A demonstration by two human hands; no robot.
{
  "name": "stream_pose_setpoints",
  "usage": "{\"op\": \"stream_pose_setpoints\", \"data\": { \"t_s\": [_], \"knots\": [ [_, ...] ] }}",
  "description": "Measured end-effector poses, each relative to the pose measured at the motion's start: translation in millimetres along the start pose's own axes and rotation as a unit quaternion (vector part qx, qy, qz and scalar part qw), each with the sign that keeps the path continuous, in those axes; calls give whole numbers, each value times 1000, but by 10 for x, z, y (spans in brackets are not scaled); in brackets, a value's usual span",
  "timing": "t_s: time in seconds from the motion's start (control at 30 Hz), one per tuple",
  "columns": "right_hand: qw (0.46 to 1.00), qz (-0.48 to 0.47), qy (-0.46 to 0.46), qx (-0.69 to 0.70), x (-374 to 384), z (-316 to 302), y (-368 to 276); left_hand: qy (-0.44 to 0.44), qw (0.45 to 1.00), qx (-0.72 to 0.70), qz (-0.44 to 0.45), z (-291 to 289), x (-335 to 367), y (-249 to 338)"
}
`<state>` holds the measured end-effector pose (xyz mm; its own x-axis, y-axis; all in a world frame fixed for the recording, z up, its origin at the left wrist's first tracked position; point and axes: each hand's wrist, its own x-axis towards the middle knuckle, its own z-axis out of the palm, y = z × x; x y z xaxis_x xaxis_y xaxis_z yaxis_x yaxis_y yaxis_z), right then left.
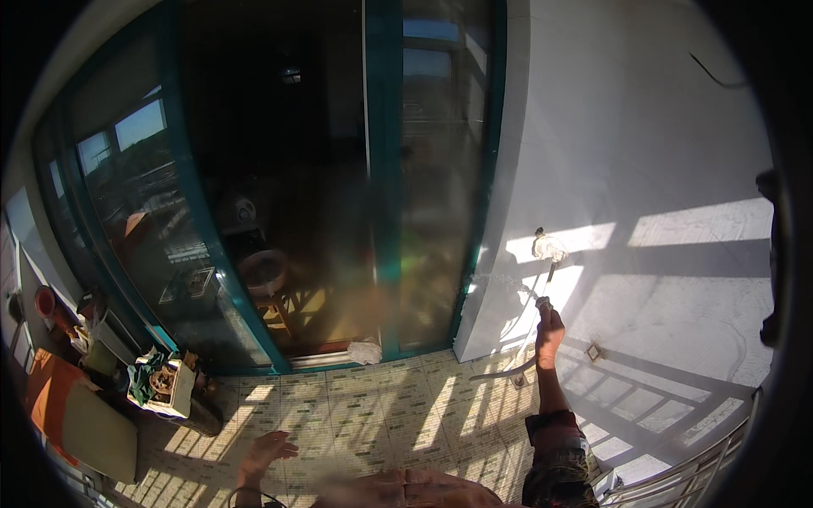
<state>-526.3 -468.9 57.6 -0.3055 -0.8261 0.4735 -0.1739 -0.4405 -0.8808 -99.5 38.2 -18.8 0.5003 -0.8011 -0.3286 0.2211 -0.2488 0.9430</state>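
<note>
My right hand is raised in front of the white wall, its fingers closed around the end of a hose. A small dark tip shows above the fingers, and faint whitish streaks, like spray, run from it toward the door frame. A grey hose curves by the wall's foot below this hand. Just beyond the hand, a wall tap wrapped in something pale sticks out, with a thin pipe hanging from it. Low over the tiled floor, my left hand is open and holds nothing, fingers stretched to the right.
Ahead stands a green-framed sliding glass door, partly open onto a dark room. A pale cloth lies on its sill. At left are a white box of plants and an orange-topped container. A metal railing runs lower right.
</note>
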Motion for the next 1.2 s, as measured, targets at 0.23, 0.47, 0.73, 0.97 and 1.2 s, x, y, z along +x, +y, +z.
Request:
{"op": "stream_pose_setpoints", "data": {
  "t_s": [0.23,0.47,0.73,0.97,1.2],
  "knots": [
    [980,-127,12,155,646,145,-881,15,999,3,-32,86,-125,68],
    [969,-63,76,227,1326,145,-1978,-2,1000,-13,13,57,116,-314],
    [937,-149,89,304,1700,145,-3301,-40,992,-42,111,-153,299,-756],
    [985,-42,28,167,1235,687,-2346,-68,981,-115,141,-710,18,-930],
    [991,-99,-54,74,289,1034,-1047,-44,974,-118,188,-1354,-330,-1036]
  ]
}}
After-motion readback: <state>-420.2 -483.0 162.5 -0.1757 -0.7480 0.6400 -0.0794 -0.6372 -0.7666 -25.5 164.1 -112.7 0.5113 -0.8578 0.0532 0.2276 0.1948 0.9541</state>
